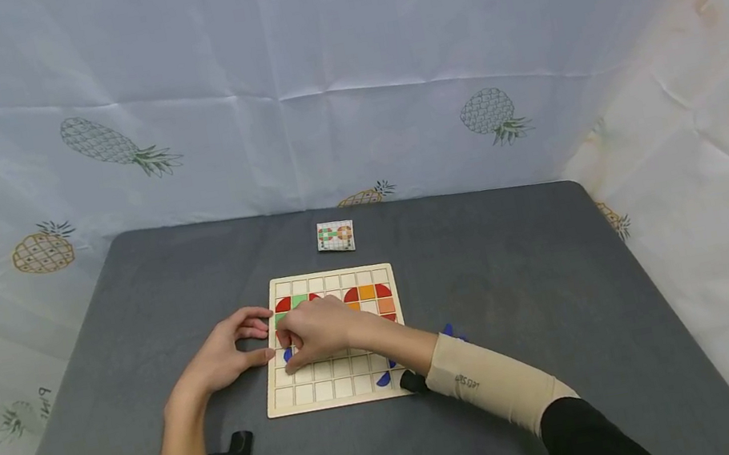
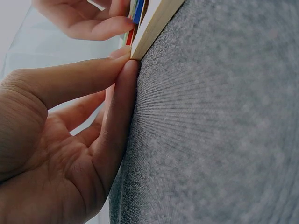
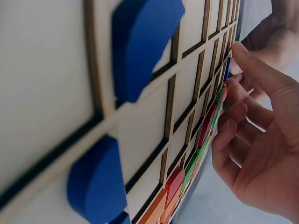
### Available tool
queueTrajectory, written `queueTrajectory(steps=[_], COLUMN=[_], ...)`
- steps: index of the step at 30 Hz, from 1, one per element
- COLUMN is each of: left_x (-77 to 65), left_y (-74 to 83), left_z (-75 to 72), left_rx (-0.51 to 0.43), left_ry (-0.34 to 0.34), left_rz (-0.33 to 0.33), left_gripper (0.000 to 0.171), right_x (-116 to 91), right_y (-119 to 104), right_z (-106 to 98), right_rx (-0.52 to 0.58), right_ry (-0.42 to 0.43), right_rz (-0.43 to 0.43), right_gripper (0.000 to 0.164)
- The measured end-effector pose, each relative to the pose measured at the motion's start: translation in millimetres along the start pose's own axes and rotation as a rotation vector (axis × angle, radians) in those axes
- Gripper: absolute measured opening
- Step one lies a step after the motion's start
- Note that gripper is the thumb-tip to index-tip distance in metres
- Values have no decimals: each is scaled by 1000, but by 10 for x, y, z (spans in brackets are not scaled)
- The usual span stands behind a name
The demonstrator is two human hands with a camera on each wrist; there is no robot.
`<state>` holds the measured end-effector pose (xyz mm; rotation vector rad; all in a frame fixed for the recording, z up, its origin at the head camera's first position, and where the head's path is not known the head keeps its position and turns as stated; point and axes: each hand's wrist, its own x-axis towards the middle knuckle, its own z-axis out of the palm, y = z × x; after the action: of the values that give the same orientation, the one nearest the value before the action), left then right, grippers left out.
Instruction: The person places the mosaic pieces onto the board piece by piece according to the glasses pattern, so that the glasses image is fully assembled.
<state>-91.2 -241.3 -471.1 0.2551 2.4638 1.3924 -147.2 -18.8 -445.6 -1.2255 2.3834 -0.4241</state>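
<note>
A wooden grid board [image 1: 323, 392] lies on the dark grey tabletop. My right hand [image 1: 320, 329] reaches over it and pinches a blue puzzle piece [image 1: 288, 354] between thumb and index finger at the left side of the grid. The right wrist view also catches this blue piece edge-on near the fingertips, by the right hand [image 3: 266, 126]. My left hand [image 1: 222, 357] touches the board's left edge with thumb and fingertips. Red, orange and green pieces fill squares in the upper rows, such as an orange square [image 1: 366, 292]. My right forearm hides part of the board.
Loose blue pieces lie at the board's lower right, one blue piece [image 1: 383, 379] on the grid and others [image 1: 452, 332] on the table. A small pattern card [image 1: 335, 237] rests beyond the board. Pineapple-printed cloth [image 1: 332, 46] hangs behind the table.
</note>
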Motion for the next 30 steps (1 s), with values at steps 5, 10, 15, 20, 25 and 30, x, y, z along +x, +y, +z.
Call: queueTrajectory(steps=[5, 10, 15, 20, 25, 30], left_x=[0, -2, -6, -3, 2, -4], left_y=[11, 11, 6, -3, -15, 5], left_z=[-7, -10, -14, 0, 12, 14], left_rx=[0, 5, 4, -7, 0, 12], left_ry=[0, -1, 1, -2, 1, 11], left_rz=[1, -1, -3, -7, -21, -36], left_gripper=[61, 61, 61, 62, 62, 63], right_x=[-6, -9, -31, -120, -276, -475], right_y=[-4, 23, 65, 128, 194, 301], right_z=[-13, -16, -13, -16, -81, -137], right_rx=[20, 38, 63, 94, 160, 228], right_ry=[-7, -47, -58, -40, 3, 27], right_rz=[-32, -43, -47, -27, -29, -29], right_gripper=[25, 23, 23, 24, 26, 26])
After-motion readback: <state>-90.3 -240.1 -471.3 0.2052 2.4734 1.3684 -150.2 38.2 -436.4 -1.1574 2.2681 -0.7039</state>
